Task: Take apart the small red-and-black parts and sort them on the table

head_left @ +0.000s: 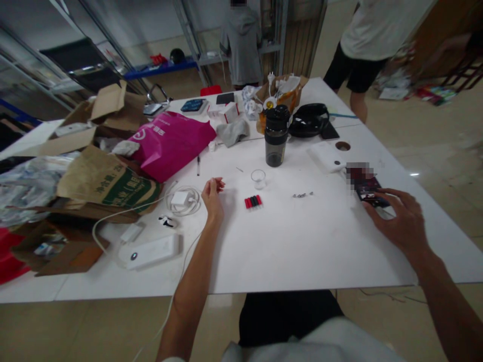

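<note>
My left hand [213, 195] rests on the white table with its fingers loosely curled, and nothing shows in them. To its right lies a row of several small red and black cylinders [253, 202] with pale tips. A small clear cup [258, 178] stands behind them. Further right, several small metal pieces [302, 194] lie in a line. My right hand [403, 218] is at the near end of a phone [365, 185], thumb and fingers around its lower edges. The phone's screen is lit, and part of it is blurred out.
A dark shaker bottle [274, 143] stands mid-table, before a black glossy case [308, 120]. Left are a charger with coiled cable [181, 199], a white power bank [153, 251], a pink bag [169, 143] and cardboard boxes [81, 246]. A roll of tape [342, 146] lies right. Two people stand beyond.
</note>
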{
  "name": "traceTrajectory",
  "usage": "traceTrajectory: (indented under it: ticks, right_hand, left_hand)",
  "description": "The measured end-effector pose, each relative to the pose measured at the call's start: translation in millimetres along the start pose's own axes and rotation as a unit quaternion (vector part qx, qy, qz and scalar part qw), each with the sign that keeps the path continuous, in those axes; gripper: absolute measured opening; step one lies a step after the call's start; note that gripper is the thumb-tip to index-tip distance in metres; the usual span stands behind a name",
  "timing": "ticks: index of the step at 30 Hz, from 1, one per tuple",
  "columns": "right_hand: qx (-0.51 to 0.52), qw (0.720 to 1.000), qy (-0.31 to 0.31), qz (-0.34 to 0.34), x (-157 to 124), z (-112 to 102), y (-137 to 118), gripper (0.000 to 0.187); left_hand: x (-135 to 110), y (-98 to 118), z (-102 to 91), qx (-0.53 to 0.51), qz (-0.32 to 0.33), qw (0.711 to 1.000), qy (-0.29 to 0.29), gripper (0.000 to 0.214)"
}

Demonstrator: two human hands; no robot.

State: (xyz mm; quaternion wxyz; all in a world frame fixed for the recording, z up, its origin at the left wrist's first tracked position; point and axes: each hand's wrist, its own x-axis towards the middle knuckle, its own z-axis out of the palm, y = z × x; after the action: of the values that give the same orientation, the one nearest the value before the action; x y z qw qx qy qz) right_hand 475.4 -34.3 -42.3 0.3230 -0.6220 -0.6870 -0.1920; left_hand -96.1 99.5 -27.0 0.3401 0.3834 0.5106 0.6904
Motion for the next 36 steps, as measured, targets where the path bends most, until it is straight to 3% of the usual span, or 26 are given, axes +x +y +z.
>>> traceTrajectory:
  ticks: [6,15,20,28,33,36]
  right_hand:
    - [-0.024,0.999,0.002,-0.030,-15,-9,6,0.034]
    - [-0.018,0.999,0.029,-0.027,-20,-12,4,0.023]
    - [0.003,0.998,0.050,-0.039,-19,-14,4,0.020]
    - [0.050,0.998,-0.008,0.025,-16,-23,-9,0.016]
    - [0.089,0.994,0.057,-0.011,-10,-20,-9,0.018]
    - [0.102,0.993,0.057,-0.030,-1,-18,-15,0.017]
  left_hand:
    - [2,-4,-0.5,0.014,0.006,1.000,0.010,0.052]
    - [7,-12,-6.1,0.027,0.020,0.998,0.058,0.030]
    - [5,-9,-6.7,0.015,0.008,0.998,0.054,0.034]
    - [2,2,-2.5,0.039,0.003,0.998,0.039,0.020]
    - [1,2,-1.7,0.010,0.001,1.000,0.024,0.025]
    - [0,1,-0.8,-0.001,-0.003,1.000,0.014,0.028]
